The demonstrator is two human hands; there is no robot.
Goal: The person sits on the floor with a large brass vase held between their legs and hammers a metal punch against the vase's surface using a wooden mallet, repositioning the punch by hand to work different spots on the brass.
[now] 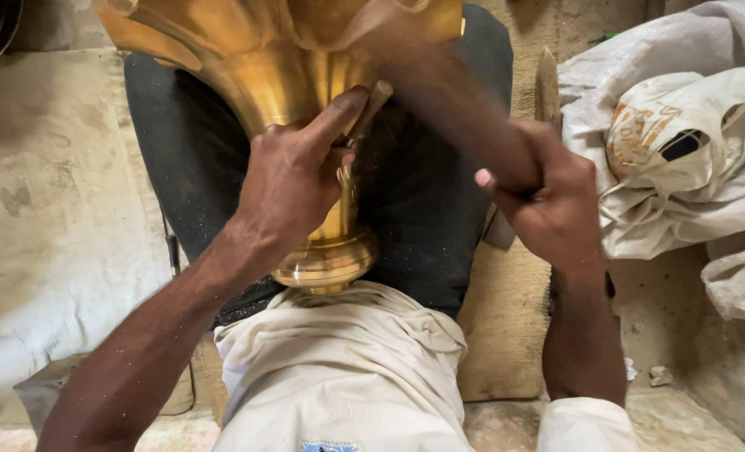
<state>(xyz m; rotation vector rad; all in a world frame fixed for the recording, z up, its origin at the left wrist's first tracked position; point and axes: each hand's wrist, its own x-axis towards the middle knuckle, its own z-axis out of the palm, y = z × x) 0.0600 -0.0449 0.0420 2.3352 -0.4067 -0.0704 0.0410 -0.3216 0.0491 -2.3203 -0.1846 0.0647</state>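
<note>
A large polished golden brass vessel with a flared body and a ringed foot [305, 100] lies across the person's lap, its foot pointing toward the white cloth [347, 368] at the waist and resting on a dark fabric [422, 209] spread over the legs. The left hand [293, 188] presses against the vessel's narrow neck, its grip closed around a thin metal punch-like tool [371, 109] held slanted with its tip at the brass. The right hand [548, 201] is clenched tight around a handle whose upper part streaks into motion blur toward the tool; what kind of striking head it carries cannot be told.

Judging by the surface, much of the brass is already smooth and shining, and fine dust and specks lie on the dark fabric and the forearms, so the work on the neck seems well under way rather than just begun. Whether any marks or pattern are finished there cannot be made out. Crumpled whitish sacks [682, 151] lie on the floor at the right.
</note>
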